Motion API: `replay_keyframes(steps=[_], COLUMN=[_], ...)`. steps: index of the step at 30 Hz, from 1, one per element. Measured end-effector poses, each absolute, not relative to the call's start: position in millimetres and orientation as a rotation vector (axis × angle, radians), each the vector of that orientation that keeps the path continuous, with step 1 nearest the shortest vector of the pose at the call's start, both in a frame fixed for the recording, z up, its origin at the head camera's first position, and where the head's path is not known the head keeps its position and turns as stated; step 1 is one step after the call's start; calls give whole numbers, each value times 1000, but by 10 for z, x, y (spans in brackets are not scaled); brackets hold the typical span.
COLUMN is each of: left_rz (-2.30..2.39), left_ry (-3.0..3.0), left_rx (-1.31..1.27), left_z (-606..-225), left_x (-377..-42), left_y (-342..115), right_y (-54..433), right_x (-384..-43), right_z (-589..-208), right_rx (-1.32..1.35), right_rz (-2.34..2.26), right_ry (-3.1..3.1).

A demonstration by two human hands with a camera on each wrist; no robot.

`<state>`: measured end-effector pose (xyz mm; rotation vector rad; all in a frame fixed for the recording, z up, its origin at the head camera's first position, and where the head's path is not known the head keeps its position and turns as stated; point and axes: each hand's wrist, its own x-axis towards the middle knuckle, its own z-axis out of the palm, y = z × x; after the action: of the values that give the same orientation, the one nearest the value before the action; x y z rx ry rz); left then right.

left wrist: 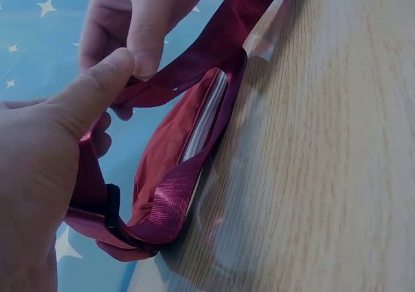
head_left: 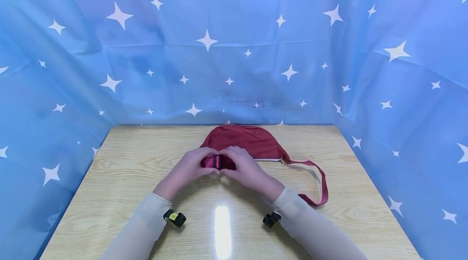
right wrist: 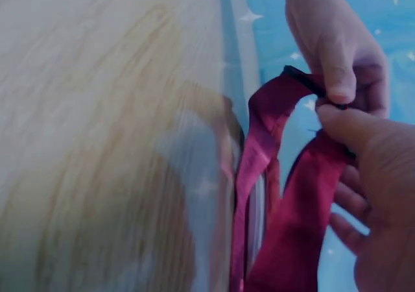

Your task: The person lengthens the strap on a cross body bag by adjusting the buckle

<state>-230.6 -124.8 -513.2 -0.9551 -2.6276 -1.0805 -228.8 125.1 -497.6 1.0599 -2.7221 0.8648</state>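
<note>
A dark red waist bag (head_left: 245, 141) lies at the far middle of the table, its zipper edge facing me. My left hand (head_left: 190, 166) and right hand (head_left: 248, 168) meet in front of it, thumbs almost touching. Both pinch the bag's red webbing strap (left wrist: 220, 42), which loops down from the fingers in the wrist views. A black strap slider (left wrist: 112, 206) sits on the strap near the left hand. Something small and dark shows between the fingertips, mostly hidden by them. In the right wrist view, the strap (right wrist: 298, 220) hangs from beneath the right thumb.
The strap's free loop (head_left: 323, 183) curves over the table to the right of the bag. A zipper pull (head_left: 281, 162) hangs at the bag's right end. Behind the wood-grain table (head_left: 120, 195) hangs a blue curtain (head_left: 234, 61) with white stars.
</note>
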Motion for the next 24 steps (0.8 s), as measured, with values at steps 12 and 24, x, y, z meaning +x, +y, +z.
replay_keyframes(steps=[12, 24], left_rz=[-1242, -1372], left_ry=[-2704, -2690], left_rx=[-837, -834], left_z=[-5090, -5147], left_x=[-2251, -2323], left_y=[-1385, -1474], right_y=[1302, 1323], right_x=[-2271, -2299], right_z=[-4999, -5040], right_rx=[1066, 1117], right_rz=[880, 927], right_ry=[-2638, -2584])
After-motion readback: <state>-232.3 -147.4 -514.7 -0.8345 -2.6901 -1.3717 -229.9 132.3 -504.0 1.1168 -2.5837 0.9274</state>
